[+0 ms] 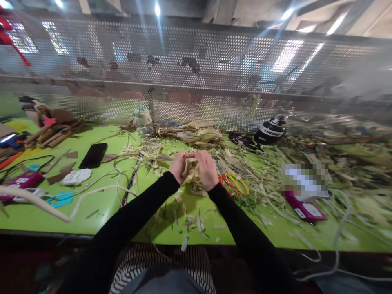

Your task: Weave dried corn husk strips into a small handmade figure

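- Between the two bare hands, above the bright green table [39, 220], sits a pale, dry, husk-like piece [192, 162].
- The left hand [177, 167] grips its left side with bent fingers; the right hand [208, 169] grasps the other side, fingers curled over the top. Exact fingertip contacts are too small to tell.
- Just beside the right hand lie red-orange looped handles [226, 184] and yellow looped handles [243, 184].
- Beyond the hands, long tan dry husks [205, 136] lie heaped near a clear bottle with a pale top [143, 122].
- Farther left, a flat black phone [93, 155] rests near a crumpled white tissue [76, 177].
- Behind everything stands a perforated grey metal screen [171, 73].
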`<control>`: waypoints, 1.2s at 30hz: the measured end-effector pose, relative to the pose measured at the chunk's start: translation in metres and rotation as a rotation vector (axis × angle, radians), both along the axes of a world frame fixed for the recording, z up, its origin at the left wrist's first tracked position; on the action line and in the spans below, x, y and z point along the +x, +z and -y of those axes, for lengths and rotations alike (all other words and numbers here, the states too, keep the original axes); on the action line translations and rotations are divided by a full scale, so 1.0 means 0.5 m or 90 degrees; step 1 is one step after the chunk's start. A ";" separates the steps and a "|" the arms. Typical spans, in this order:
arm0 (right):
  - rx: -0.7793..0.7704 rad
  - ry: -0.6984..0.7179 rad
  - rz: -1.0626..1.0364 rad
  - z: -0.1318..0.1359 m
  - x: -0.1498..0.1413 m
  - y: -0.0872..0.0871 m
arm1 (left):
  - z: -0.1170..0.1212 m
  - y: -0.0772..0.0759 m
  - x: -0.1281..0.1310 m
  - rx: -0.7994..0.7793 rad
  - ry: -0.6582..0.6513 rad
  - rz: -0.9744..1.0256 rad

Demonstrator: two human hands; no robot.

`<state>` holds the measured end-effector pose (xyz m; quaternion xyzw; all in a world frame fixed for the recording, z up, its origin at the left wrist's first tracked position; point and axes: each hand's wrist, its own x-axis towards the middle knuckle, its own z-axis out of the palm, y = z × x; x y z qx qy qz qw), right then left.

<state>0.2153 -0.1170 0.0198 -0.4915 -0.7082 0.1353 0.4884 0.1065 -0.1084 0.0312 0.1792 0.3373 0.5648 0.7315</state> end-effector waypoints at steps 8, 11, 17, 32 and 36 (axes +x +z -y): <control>-0.239 0.269 -0.490 0.024 0.024 0.051 | 0.031 0.001 -0.029 0.173 -0.068 -0.062; -0.317 0.293 -0.449 0.038 0.011 0.045 | 0.039 0.000 0.011 0.225 -0.092 -0.110; -0.405 0.249 -0.320 0.054 0.040 0.026 | 0.021 0.014 0.003 0.226 -0.032 -0.083; -0.126 -0.016 0.030 0.020 0.050 0.002 | 0.009 -0.012 -0.041 0.232 -0.091 -0.443; -0.056 -0.149 0.128 0.001 0.023 0.004 | 0.003 -0.032 -0.024 0.404 -0.047 -0.659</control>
